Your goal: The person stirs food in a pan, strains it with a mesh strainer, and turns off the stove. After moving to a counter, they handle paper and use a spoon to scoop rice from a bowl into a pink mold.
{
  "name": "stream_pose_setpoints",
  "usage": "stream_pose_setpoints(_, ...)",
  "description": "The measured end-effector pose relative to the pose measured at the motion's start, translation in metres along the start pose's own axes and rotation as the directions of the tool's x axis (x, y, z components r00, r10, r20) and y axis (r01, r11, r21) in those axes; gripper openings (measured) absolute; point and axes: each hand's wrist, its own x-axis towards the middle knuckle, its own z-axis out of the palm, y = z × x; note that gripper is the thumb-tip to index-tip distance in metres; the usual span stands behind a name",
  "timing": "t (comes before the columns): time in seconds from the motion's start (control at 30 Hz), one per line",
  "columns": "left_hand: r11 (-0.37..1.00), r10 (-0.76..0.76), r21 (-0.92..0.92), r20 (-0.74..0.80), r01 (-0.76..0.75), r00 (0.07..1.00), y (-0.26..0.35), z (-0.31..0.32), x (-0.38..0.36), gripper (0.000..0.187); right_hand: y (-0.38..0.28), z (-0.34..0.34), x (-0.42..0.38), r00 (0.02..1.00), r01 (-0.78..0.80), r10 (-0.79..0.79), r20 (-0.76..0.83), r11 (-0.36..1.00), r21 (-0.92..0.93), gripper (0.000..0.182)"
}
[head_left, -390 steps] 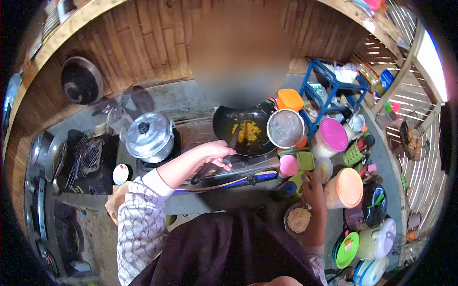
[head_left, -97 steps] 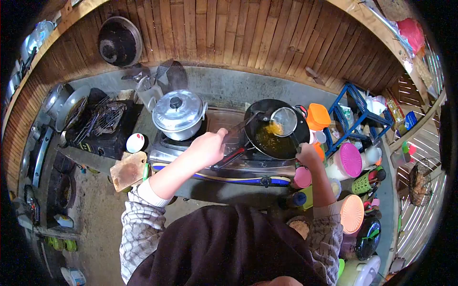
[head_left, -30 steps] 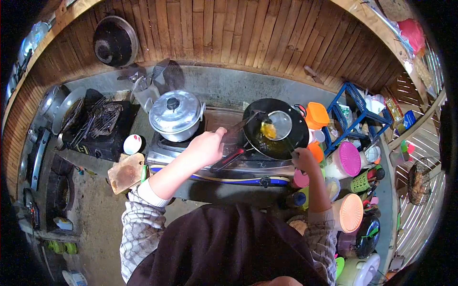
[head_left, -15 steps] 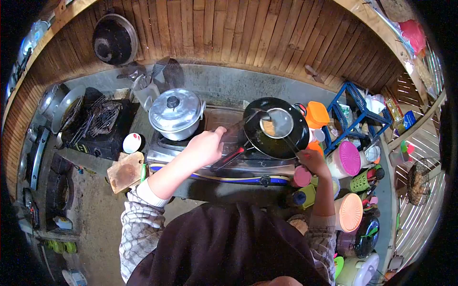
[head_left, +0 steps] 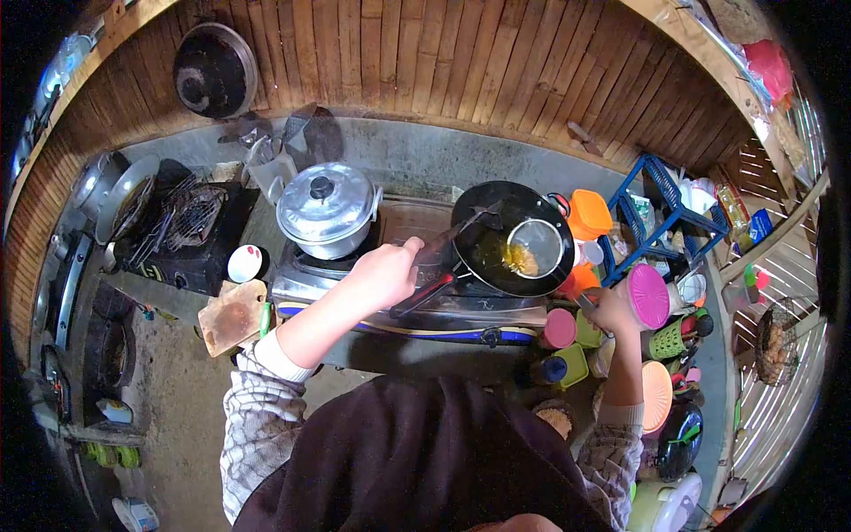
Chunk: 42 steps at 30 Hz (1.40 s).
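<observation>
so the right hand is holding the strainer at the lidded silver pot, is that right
Not quite: the head view shows the right hand holding the strainer at the black wok, not the lidded silver pot.

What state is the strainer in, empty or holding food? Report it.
Holding food: golden-brown bits show inside the lower-left part of the strainer, while the rest of its mesh looks bare.

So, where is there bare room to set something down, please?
The stovetop panel is bare between the silver pot and the wok, though the spatula crosses it. A narrow counter strip is bare before the black stove, left of the cutting board. Right of the wok is crowded: orange container, blue rack, pink-lidded container.
</observation>
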Motion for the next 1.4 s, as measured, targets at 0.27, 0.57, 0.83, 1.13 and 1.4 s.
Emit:
stream_pose_setpoints(0.27, 0.999, -0.045, -0.031, 0.012, 0.045, 0.999, 0.005, -0.005, -0.003, 0.037, -0.048, 0.011, 0.011, 0.958, -0.001, -0.124, 0.258, 0.9, 0.436, 0.036)
stream_pose_setpoints(0.57, 0.999, -0.051, 0.016, -0.05, 0.052, 0.997, 0.006, -0.011, -0.009, 0.034, -0.029, 0.01, 0.021, 0.991, 0.002, -0.065, 0.116, 0.88, 0.476, 0.023)
stream_pose_setpoints(0.83, 0.999, -0.031, 0.017, -0.058, 0.032, 0.998, 0.003, -0.008, -0.007, 0.034, -0.018, 0.001, 0.013, 0.94, 0.222, -0.164, -0.3, 0.96, 0.172, 0.019)
stream_pose_setpoints(1.13, 1.0, 0.009, 0.001, -0.061, -0.009, 0.998, -0.002, 0.0, -0.003, 0.034, -0.009, 0.061, 0.034, 0.979, 0.145, -0.127, -0.16, 0.983, 0.111, 0.019)
stream_pose_setpoints(1.4, 1.0, -0.022, 0.007, -0.048, 0.022, 0.999, 0.001, -0.007, -0.006, 0.034, -0.024, 0.102, 0.029, 0.819, 0.451, -0.416, -0.395, 0.892, -0.003, 0.021)
